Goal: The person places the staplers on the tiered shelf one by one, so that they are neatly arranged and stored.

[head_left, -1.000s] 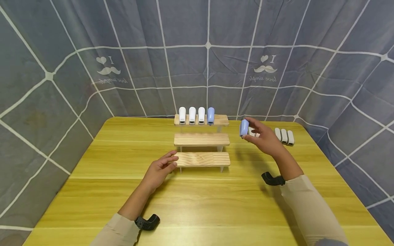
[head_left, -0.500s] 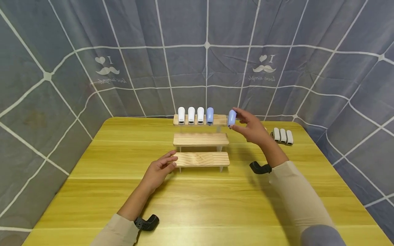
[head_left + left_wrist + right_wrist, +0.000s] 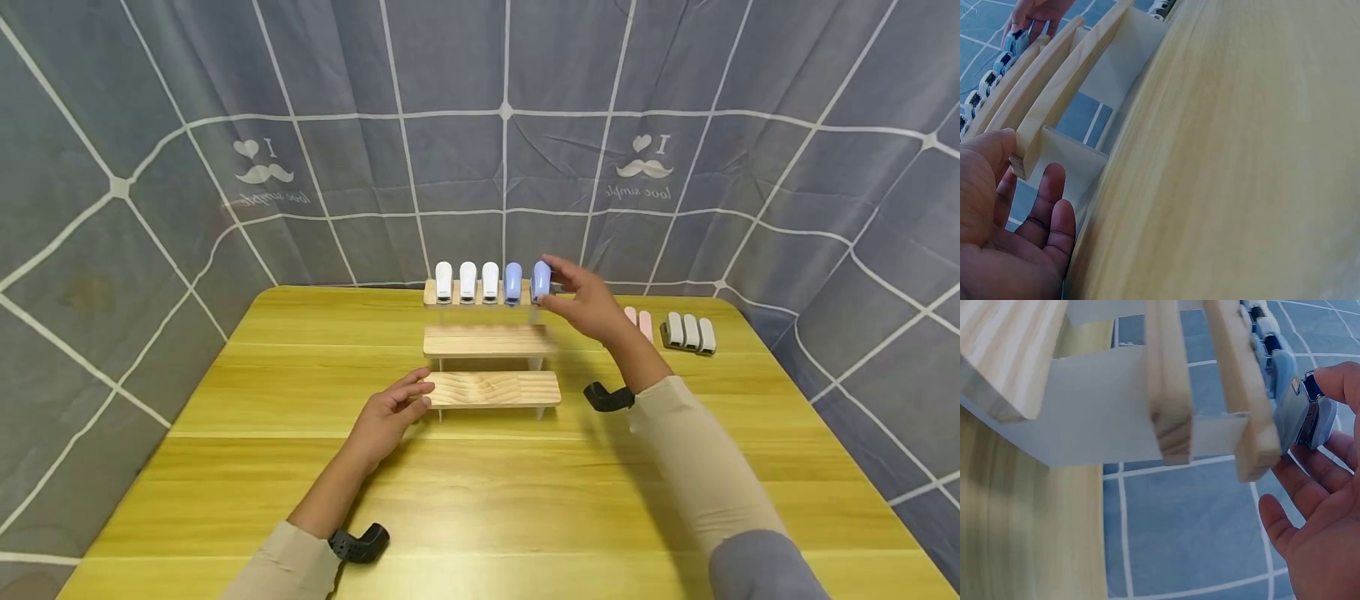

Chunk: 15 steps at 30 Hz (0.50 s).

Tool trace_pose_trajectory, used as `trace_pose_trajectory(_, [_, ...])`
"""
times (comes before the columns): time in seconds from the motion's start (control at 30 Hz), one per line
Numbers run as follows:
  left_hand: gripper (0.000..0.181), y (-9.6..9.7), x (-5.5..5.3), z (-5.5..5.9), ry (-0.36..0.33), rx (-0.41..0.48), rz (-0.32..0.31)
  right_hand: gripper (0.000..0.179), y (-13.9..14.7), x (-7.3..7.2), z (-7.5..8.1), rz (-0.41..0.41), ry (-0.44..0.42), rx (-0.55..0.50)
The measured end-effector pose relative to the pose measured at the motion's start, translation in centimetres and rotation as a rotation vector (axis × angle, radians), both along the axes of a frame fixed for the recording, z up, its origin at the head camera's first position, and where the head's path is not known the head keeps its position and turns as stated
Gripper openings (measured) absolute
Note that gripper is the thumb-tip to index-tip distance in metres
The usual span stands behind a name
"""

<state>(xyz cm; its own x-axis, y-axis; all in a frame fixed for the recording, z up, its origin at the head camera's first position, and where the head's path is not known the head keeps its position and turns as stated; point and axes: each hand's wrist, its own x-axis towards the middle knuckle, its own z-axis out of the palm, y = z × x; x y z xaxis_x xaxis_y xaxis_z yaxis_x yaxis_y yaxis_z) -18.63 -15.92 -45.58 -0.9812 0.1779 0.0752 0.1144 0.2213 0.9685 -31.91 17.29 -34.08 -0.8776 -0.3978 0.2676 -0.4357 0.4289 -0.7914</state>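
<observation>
A three-tier wooden display rack [image 3: 491, 390] stands on the table. In the head view its top tier bears a row of three white staplers [image 3: 467, 282] and a blue stapler [image 3: 513, 282]. At the right end of that row, my right hand [image 3: 588, 304] holds another blue stapler [image 3: 541, 280] between thumb and fingers. The right wrist view shows the thumb on one end of this blue stapler [image 3: 1322, 422], close beside the top board's end. My left hand [image 3: 386, 417] grips the bottom tier's left end, thumb against the board [image 3: 1054, 94] in the left wrist view.
Two pink staplers [image 3: 645, 323] lie on the table [image 3: 480, 500] behind the right forearm. Farther right is a group of three white staplers [image 3: 690, 332]. A grey checked curtain [image 3: 450, 167] closes off the back and sides.
My right hand has carried the blue stapler left from beside the rack onto the right end of the top tier. The pink staplers have come into sight. My left hand has stayed put.
</observation>
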Motion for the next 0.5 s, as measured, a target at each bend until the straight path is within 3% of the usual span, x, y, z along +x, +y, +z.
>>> trace_pose_trajectory(0.2, [0.039,0.1,0.0,0.0,-0.006,0.013,-0.001,0.065,-0.6,-0.3,-0.6,0.011,-0.018,-0.054])
trace_pose_trajectory(0.43, [0.039,0.1,0.0,0.0,-0.012,0.027,-0.007,0.062,-2.0,2.2,1.8,0.031,-0.017,-0.036])
trace_pose_trajectory(0.5, [0.039,0.0,0.0,0.0,-0.009,0.025,-0.006,0.062,-2.1,2.1,1.8,0.030,-0.024,-0.031])
